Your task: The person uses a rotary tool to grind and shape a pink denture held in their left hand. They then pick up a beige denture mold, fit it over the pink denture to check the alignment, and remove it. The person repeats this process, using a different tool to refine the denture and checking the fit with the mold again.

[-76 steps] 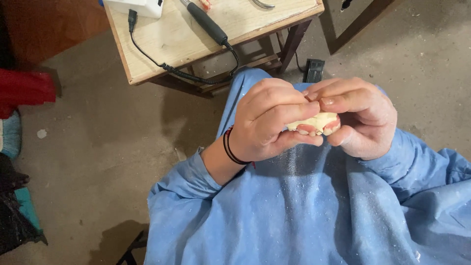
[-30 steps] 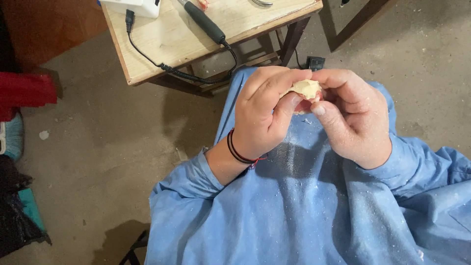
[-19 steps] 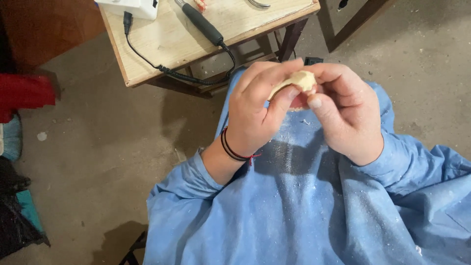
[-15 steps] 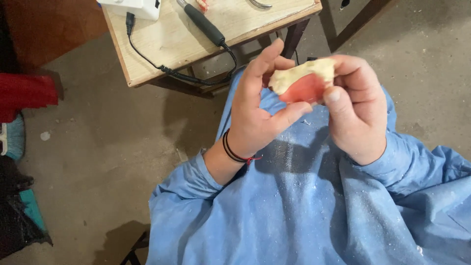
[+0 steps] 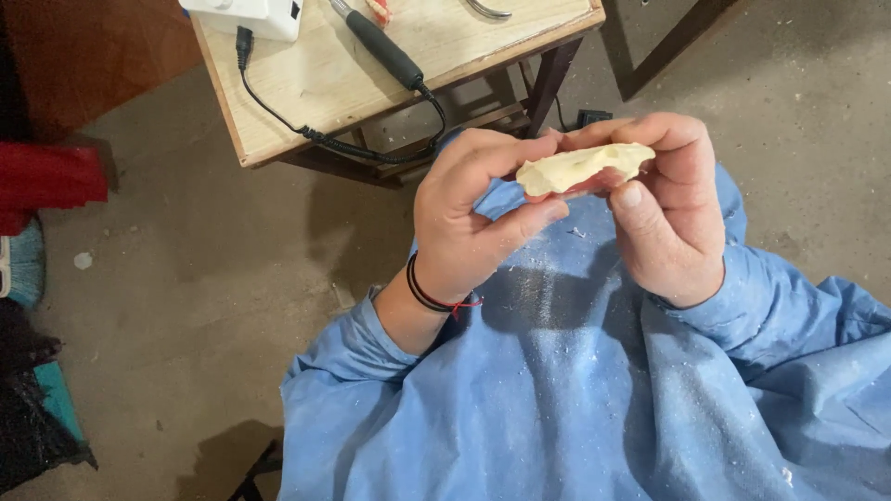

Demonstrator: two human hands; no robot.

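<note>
Both hands hold a cream-coloured plaster dental cast [image 5: 583, 167] in the air above the lap, just off the near edge of the wooden worktop [image 5: 306, 93]. The left hand [image 5: 473, 218] grasps its left end between thumb and fingers; the right hand [image 5: 673, 213] clenches the right end. A black handpiece [image 5: 379, 46] lies on the worktop.

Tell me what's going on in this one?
A person in a blue gown holds a cream-coloured moulded piece up in front of them, left hand and right hand gripping it from either side. Behind stands a small wooden table with a black corded handpiece lying on it.
</note>
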